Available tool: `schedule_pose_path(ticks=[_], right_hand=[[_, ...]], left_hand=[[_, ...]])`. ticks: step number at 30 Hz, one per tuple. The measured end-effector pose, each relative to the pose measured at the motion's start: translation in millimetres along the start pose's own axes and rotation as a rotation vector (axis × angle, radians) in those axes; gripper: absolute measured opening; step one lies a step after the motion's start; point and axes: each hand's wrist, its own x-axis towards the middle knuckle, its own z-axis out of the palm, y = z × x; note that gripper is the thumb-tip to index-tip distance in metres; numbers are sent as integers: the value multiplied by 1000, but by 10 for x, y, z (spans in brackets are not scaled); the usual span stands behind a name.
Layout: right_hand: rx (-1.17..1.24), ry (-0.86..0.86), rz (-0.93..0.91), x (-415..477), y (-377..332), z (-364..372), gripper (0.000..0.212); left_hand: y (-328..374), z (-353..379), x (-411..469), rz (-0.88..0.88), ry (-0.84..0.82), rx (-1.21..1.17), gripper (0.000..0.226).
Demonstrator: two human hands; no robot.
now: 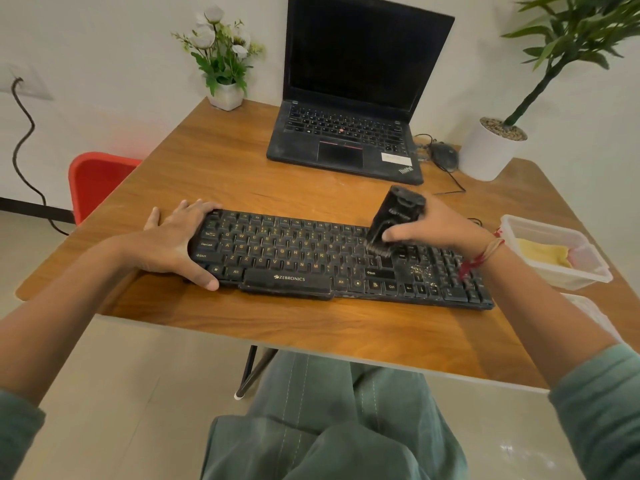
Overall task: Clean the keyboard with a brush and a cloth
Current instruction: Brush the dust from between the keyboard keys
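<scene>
Nearest: the person's lap in green trousers with white stitching (329, 427), under the near edge of the brown wood-grain table (242, 161). Both forearms reach over that edge.

On the table, close to the near edge, lies the long black keyboard with yellowish key legends (294, 258), flat and roughly parallel to the edge.

Left hand (173, 240): lies across the keyboard's left end, palm down. The fingers are spread and fairly straight, their tips at the far edge, and the thumb lies along the near edge. It holds nothing.

Right hand (440, 230): wrapped around a chunky black brush (394, 216), thumb across its front. A red thread band (481, 258) is on the wrist. The brush is tilted, top leaning away, with its dark bristles touching the keys just right of the letter block. A small patch of pale crumbs (420, 270) sits on the keys near the arrow cluster, just right of the bristles.

Right of the keyboard, near the table's right edge: a clear rectangular plastic tub (512, 223) with a folded yellow cloth (543, 252) inside.

Farther back:
- An open black laptop (346, 133), screen dark.
- A black corded mouse (445, 155) just to the laptop's right.
- A white round pot with a green plant (485, 157) at the far right corner.
- A small white pot of white flowers (225, 95) at the far left corner.

Left of the table stands a red chair (97, 181). A dark cable (24, 133) hangs down the wall behind it.
</scene>
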Motion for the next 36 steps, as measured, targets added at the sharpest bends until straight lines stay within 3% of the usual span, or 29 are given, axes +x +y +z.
schedule_pose_path(ticks=[2,6,10,14,18,21,25,27,29,33,36], right_hand=[[32,-21,29,8,16,19,27],[-184,263,67,165,76,-104,34],[57,44,78,127,12,22,36],[-177,221,76,234,27,-86,45],[-78,-3,59,194,7,-90,40],[-199,101,51,248,34,-211,32],[-139,-62,60,210,17,-194,58],[-163,-18,68,231,7,-220,60],[-173,69,61,252,-3,-240,46],[-84,-34,73,210,5,-140,34],[-130,95,106,221,64,-266,36]], left_hand=[[8,-5,-7,-3,-4,-4,150],[10,-5,-8,-6,-10,-4,148],[17,-12,-15,-7,-9,-7,149],[25,-14,-17,-11,-15,-10,147],[21,-2,-27,-7,-3,-9,149],[26,2,-21,-7,1,-3,148],[25,-3,-26,-6,0,-9,149],[41,-8,-31,-7,-2,-11,149],[49,-5,-34,-7,0,-8,149],[29,2,-31,-9,9,-8,149],[35,0,-27,-11,7,-7,148]])
